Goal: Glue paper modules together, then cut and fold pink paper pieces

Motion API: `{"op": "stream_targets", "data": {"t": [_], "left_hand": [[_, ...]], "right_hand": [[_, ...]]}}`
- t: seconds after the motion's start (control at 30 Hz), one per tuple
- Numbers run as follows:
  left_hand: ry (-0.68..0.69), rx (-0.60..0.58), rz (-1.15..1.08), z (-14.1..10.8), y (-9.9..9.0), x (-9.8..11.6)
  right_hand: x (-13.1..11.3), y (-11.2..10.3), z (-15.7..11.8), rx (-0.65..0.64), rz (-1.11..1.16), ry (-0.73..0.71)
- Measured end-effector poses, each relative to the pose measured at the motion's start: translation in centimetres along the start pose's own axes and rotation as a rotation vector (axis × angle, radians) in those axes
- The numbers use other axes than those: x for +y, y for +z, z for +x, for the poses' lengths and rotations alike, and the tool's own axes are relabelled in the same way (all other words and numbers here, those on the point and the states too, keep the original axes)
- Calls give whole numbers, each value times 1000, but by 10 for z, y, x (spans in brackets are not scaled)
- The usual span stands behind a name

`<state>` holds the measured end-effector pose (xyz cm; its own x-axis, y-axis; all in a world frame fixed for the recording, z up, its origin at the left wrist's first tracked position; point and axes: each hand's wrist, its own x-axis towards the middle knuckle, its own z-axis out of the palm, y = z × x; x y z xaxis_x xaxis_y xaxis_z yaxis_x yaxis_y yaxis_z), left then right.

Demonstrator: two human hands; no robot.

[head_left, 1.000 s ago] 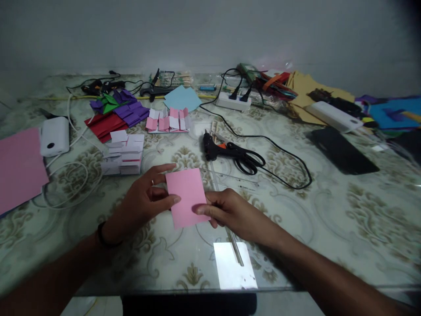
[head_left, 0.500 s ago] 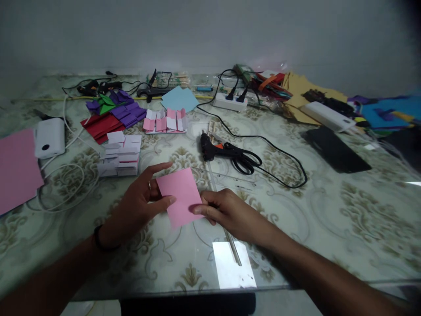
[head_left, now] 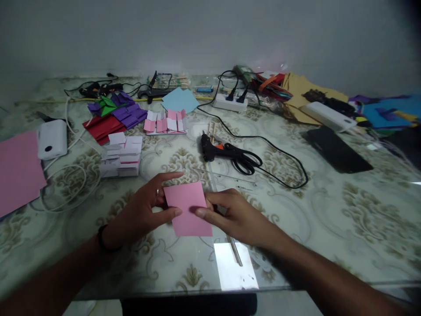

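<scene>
A small pink paper sheet is held flat above the table between both hands. My left hand grips its left edge, thumb on top and the index finger stretched out past the far edge. My right hand pinches the right edge, with the thumb on the face and the other fingers behind. Beyond the right hand lie a black glue gun and black-handled scissors, partly overlapping. A clear ruler and a glue stick are near the right hand.
Folded white paper pieces, pink-and-white ones, and red and purple ones lie behind. Left are a white power bank and pink sheets. A power strip and a black phone are to the right.
The pink sheet has moved slightly right and nearer to me, and has turned straighter. Both hands still hold it; the left hand has shifted right with it.
</scene>
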<state>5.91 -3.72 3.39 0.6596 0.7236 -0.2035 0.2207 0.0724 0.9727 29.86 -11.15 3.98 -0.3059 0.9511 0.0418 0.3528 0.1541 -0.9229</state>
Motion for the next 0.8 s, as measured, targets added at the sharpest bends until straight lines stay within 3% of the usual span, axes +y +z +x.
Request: {"op": "stream_targets", "data": {"t": [0.33,0.5,0.8], "left_hand": [[8,-5,-25,0,2,3],[-58,-118,193,1,0,6],[29,-62,382,3,1,5]], "right_hand": [[7,4,-1,-149,127,78],[11,4,-1,-161,115,49],[9,5,1,-118,178,43]]}}
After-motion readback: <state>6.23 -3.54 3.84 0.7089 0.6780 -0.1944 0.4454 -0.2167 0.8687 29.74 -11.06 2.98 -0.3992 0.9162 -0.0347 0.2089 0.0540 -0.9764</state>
